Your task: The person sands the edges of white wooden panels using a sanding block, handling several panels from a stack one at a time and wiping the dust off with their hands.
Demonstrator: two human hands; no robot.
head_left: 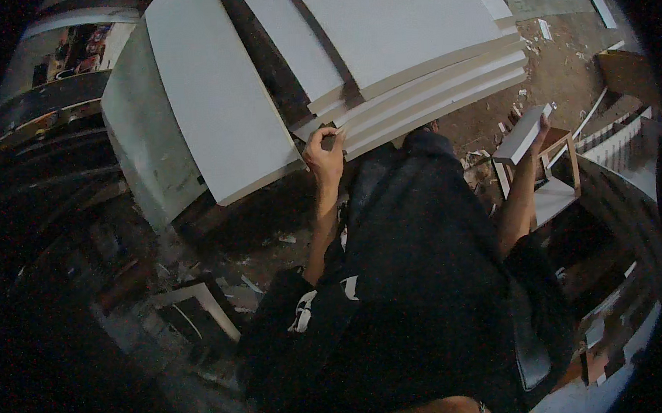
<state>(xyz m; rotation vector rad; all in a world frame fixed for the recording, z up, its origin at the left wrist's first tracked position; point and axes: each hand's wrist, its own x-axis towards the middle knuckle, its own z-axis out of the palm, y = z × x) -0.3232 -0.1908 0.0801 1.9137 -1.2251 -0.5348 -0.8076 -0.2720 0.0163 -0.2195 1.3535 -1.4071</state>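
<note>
My right hand (540,132) grips a short white board (519,141) by its far end, holding it up off to the right. My left hand (324,153) is at the near edge of a stack of thick white panels (419,25), its thumb and fingertips curled together in a pinch. Whatever those fingertips hold, if anything, is too small to make out. Left of that hand lies a long white panel (219,108), with a dark gap between it and the stack.
A small wooden stool (563,159) stands beyond my right forearm. White offcuts (545,29) and scraps litter the brown floor (481,100). A pale green-grey sheet (147,133) lies under the long panel. At lower left, a pale frame-like piece (210,308) sits in shadow.
</note>
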